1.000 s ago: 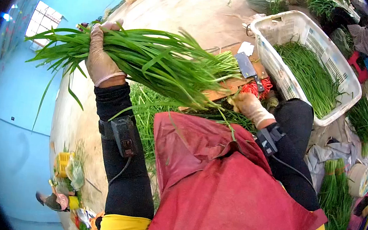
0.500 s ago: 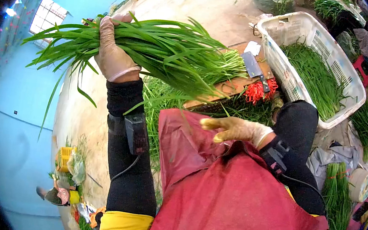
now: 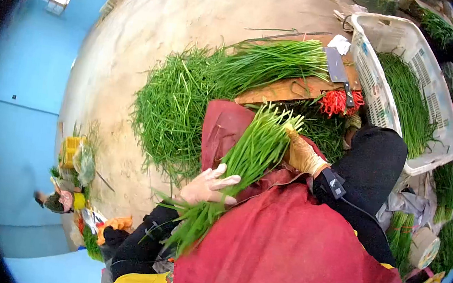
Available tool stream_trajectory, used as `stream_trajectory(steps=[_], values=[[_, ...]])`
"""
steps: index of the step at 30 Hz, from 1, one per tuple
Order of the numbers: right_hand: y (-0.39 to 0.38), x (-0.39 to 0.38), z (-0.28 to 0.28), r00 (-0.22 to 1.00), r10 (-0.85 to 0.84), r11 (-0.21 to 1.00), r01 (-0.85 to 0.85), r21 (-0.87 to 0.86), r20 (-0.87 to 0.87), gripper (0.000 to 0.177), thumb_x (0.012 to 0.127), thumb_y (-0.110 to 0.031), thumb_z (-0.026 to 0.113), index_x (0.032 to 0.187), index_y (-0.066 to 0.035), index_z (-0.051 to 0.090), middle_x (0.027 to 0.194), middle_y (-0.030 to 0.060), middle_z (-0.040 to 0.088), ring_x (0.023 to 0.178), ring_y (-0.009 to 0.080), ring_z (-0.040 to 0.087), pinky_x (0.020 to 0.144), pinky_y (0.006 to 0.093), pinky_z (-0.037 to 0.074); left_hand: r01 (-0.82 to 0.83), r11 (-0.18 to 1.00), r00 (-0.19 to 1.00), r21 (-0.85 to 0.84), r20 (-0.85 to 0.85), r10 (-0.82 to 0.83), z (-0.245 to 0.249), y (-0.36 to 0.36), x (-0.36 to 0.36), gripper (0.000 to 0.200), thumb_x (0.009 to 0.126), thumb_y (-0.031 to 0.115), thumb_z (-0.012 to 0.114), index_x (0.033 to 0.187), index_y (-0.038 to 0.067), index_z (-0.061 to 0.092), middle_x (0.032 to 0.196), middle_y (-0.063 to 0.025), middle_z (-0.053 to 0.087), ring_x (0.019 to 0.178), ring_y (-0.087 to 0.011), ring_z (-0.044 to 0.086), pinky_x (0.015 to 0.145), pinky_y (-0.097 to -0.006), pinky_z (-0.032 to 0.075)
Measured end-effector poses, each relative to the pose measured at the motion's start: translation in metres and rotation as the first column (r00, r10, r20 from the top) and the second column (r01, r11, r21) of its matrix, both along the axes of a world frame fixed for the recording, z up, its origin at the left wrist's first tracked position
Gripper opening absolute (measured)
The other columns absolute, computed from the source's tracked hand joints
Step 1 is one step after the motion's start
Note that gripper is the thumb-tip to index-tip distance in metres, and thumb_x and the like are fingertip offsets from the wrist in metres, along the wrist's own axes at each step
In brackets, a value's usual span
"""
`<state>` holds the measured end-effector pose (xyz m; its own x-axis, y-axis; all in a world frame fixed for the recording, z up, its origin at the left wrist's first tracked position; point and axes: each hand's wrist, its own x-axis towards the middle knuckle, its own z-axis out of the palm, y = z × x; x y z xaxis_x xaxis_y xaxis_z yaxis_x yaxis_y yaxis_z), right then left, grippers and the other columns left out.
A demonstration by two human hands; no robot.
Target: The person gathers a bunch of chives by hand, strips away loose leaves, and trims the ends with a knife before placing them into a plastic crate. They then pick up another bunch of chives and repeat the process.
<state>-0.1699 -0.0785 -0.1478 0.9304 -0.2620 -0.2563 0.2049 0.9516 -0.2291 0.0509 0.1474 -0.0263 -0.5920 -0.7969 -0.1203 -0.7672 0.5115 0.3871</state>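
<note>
A bunch of green chives [image 3: 256, 144] slants across my lap, over the red apron [image 3: 287, 247]. My right hand [image 3: 305, 154], in a yellowed glove, is closed around its pale stem ends. Lower down, my left hand [image 3: 208, 186], in a thin pale glove, holds the leafy part loosely, with its fingers somewhat spread and the leaf tips hanging below. More chives [image 3: 285, 59] lie on the wooden board [image 3: 276, 90], stem ends toward a cleaver [image 3: 335, 64]. Red ties [image 3: 334, 102] sit under the cleaver's black handle.
A loose heap of chives [image 3: 168, 113] lies on the floor left of the board. At the right stands a white slatted basket [image 3: 365, 56] with chives inside. Tied bundles [image 3: 399, 242] and a round tub [image 3: 424, 248] are beside my right leg. Another person [image 3: 60, 200] is far left.
My left hand has come down from above the board to my lap with a bunch of chives. My right hand, empty before, now grips the stem ends. The view has shifted.
</note>
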Motion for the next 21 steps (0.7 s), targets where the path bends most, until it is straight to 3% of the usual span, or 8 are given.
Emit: stream_trajectory(steps=[3, 7, 9, 10, 12, 15, 16, 21], values=[[-0.008, 0.009, 0.010, 0.991, -0.069, 0.995, 0.061, -0.075, -0.114, 0.062, 0.084, -0.050, 0.065, 0.128, -0.008, 0.054, 0.123, 0.0060, 0.061, 0.112, 0.0230, 0.057, 0.101, 0.0403, 0.042, -0.018, 0.998, 0.993, 0.056, 0.114, 0.012, 0.023, 0.001, -0.010, 0.049, 0.081, 0.023, 0.056, 0.127, 0.035, 0.051, 0.152, -0.0066, 0.030, 0.129, -0.0463, 0.035, 0.089, -0.0523, 0.044], [-0.016, 0.026, -0.006, 0.977, -0.147, 0.989, 0.145, -0.023, -0.156, 0.049, 0.086, -0.043, 0.065, 0.120, -0.009, 0.058, 0.117, 0.0066, 0.064, 0.105, 0.0240, 0.060, 0.096, 0.0415, 0.046, -0.062, 0.967, 0.968, 0.247, -0.223, 0.119, 0.021, 0.020, 0.010, 0.046, 0.087, 0.015, 0.048, 0.133, 0.019, 0.049, 0.150, -0.0136, 0.032, 0.131, -0.0442, 0.037, 0.103, -0.0473, 0.037], [-0.018, 0.034, 0.014, 0.953, -0.193, 0.981, 0.186, -0.053, -0.234, 0.047, 0.084, -0.042, 0.067, 0.117, -0.010, 0.061, 0.112, 0.0070, 0.065, 0.101, 0.0244, 0.061, 0.095, 0.0419, 0.047, -0.007, 0.877, 0.780, 0.480, -0.546, 0.305, 0.048, 0.010, 0.022, 0.043, 0.091, 0.013, 0.050, 0.134, 0.012, 0.052, 0.146, -0.0158, 0.039, 0.136, -0.0375, 0.034, 0.112, -0.0468, 0.025], [-0.020, 0.039, 0.001, 0.945, -0.177, 0.984, 0.174, -0.038, -0.276, 0.047, 0.082, -0.042, 0.069, 0.116, -0.010, 0.061, 0.111, 0.0068, 0.066, 0.099, 0.0246, 0.062, 0.094, 0.0418, 0.048, 0.000, 0.881, 0.776, 0.474, -0.556, 0.299, 0.054, 0.009, 0.036, 0.043, 0.091, 0.013, 0.050, 0.134, 0.012, 0.052, 0.146, -0.0158, 0.039, 0.136, -0.0375, 0.034, 0.112, -0.0468, 0.025], [-0.025, 0.048, -0.001, 0.943, -0.175, 0.984, 0.170, -0.044, -0.284, 0.047, 0.083, -0.041, 0.069, 0.117, -0.010, 0.061, 0.110, 0.0067, 0.066, 0.097, 0.0244, 0.063, 0.092, 0.0412, 0.049, -0.099, 0.612, 0.425, 0.785, -0.523, 0.739, 0.062, 0.014, 0.069, 0.040, 0.089, 0.012, 0.054, 0.128, 0.005, 0.056, 0.138, -0.0151, 0.050, 0.131, -0.0277, 0.043, 0.109, -0.0439, 0.032], [-0.029, 0.059, -0.016, 0.948, -0.218, 0.976, 0.209, -0.063, -0.233, 0.048, 0.083, -0.041, 0.068, 0.118, -0.009, 0.060, 0.111, 0.0083, 0.066, 0.096, 0.0238, 0.063, 0.091, 0.0403, 0.050, -0.514, 0.400, 0.207, 0.759, -0.343, 0.916, 0.067, -0.020, 0.095, 0.037, 0.090, 0.010, 0.055, 0.125, -0.001, 0.058, 0.126, -0.0139, 0.059, 0.108, -0.0186, 0.060, 0.095, -0.0313, 0.047], [-0.030, 0.060, -0.010, 0.946, -0.216, 0.976, 0.206, -0.062, -0.241, 0.048, 0.083, -0.041, 0.068, 0.118, -0.009, 0.060, 0.111, 0.0083, 0.066, 0.096, 0.0238, 0.063, 0.091, 0.0403, 0.050, -0.582, 0.376, 0.212, 0.721, -0.312, 0.926, 0.076, -0.041, 0.094, 0.035, 0.090, 0.011, 0.056, 0.123, 0.000, 0.059, 0.125, -0.0132, 0.060, 0.105, -0.0189, 0.060, 0.094, -0.0309, 0.047], [-0.038, 0.070, 0.012, 0.990, -0.122, 0.988, 0.114, -0.106, -0.074, 0.055, 0.083, -0.037, 0.068, 0.125, -0.005, 0.054, 0.120, 0.0130, 0.062, 0.104, 0.0246, 0.061, 0.096, 0.0400, 0.047, -0.599, 0.783, 0.636, 0.170, -0.493, 0.594, 0.013, -0.126, 0.071, 0.030, 0.085, 0.015, 0.068, 0.111, 0.003, 0.064, 0.114, -0.0109, 0.065, 0.109, -0.0213, 0.060, 0.096, -0.0336, 0.045]])
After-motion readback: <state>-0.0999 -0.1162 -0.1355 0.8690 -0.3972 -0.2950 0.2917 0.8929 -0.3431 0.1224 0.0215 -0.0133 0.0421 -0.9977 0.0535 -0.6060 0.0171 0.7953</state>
